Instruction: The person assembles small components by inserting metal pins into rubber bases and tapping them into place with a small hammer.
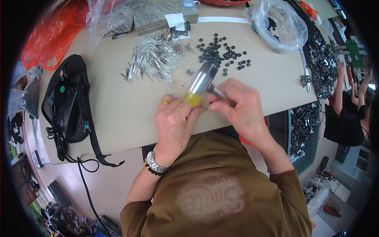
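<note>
My right hand [244,106] is wrapped round the handle of a small mallet [200,83]. Its metal head is slightly blurred, with a dark face at the far end and a yellow face at the near end. That yellow end is right by the fingers of my left hand [173,117], which rests on the table with its fingertips pressed together. What they pinch is hidden behind the mallet head and the knuckles. Beyond my hands lies a heap of thin silvery metal pins [156,55]. To its right are scattered small round black caps [213,51].
A black mesh item with straps and a cable [67,98] lies at the table's left. A grey block [158,17], an orange plastic bag [51,35] and a clear bag [282,29] line the back. Scissors [305,81] lie right, near bins of dark parts [304,126]. People work farther right.
</note>
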A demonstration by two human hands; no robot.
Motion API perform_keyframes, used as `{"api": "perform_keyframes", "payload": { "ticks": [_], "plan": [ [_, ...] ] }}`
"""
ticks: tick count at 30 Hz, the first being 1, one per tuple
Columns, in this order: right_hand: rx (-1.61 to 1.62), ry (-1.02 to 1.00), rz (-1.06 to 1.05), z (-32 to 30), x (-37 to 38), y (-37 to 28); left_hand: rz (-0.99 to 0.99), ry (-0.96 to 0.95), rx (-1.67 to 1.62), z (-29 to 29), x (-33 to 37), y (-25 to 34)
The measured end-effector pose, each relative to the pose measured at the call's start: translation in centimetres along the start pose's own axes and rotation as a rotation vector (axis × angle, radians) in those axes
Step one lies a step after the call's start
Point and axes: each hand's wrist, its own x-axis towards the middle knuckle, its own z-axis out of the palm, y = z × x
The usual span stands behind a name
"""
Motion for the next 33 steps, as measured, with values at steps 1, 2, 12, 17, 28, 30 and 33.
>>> {"api": "perform_keyframes", "payload": {
  "ticks": [1, 2, 12, 17, 28, 30, 33],
  "plan": [
    [0.0, -0.001, 0.002, 0.4, -0.2, -0.2, 0.003, 0.0, 0.02, 0.0, 0.0, 0.0],
    [0.015, -0.026, -0.01, 0.9, -0.4, -0.3, 0.002, -0.001, 0.02, 0.2, -0.2, -0.1],
    [-0.069, -0.045, -0.033, 2.4, -0.4, -0.3, 0.006, 0.059, 0.026, 0.7, -0.8, -0.4],
    [-0.134, -0.03, -0.06, 2.5, -0.3, -0.4, 0.002, 0.06, 0.031, 0.5, -0.8, -0.3],
    [-0.089, 0.007, -0.063, 2.7, -0.6, -0.4, 0.033, 0.082, -0.034, 0.6, -0.8, -0.3],
    [-0.087, 0.004, -0.056, 2.7, -0.6, -0.4, 0.033, 0.082, -0.03, 0.7, -0.9, -0.4],
    [-0.084, 0.0, -0.044, 2.7, -0.6, -0.3, 0.033, 0.083, -0.023, 0.7, -0.8, -0.3]
  ]
}}
